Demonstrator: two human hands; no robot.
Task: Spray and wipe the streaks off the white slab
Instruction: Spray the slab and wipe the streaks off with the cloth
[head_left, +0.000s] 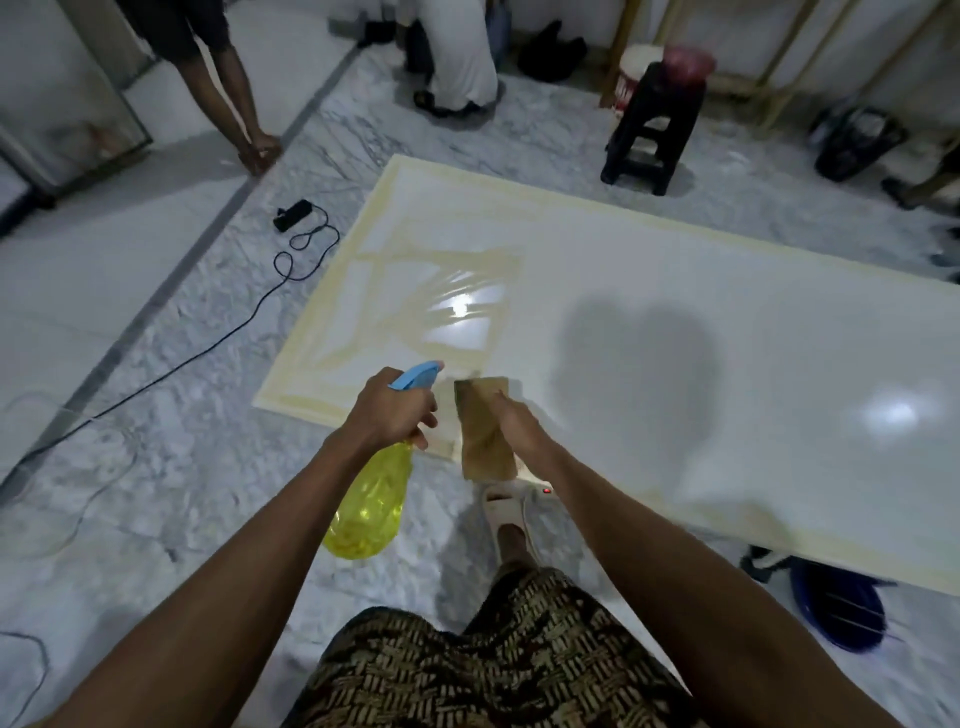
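A large white slab lies flat on the marble floor, with yellowish streaks crossing its left part and running along its edges. My left hand grips a yellow spray bottle by its blue trigger head, which points toward the slab's near-left edge. My right hand presses a folded brown cloth onto the slab's near edge, right beside the bottle. The slab's right part looks glossy and reflects ceiling lights.
A black cable and adapter lie on the floor left of the slab. A black stool stands behind it, near a white bucket. Two people stand at the back. A blue tub sits under the slab's near-right edge. My sandalled foot is by the slab.
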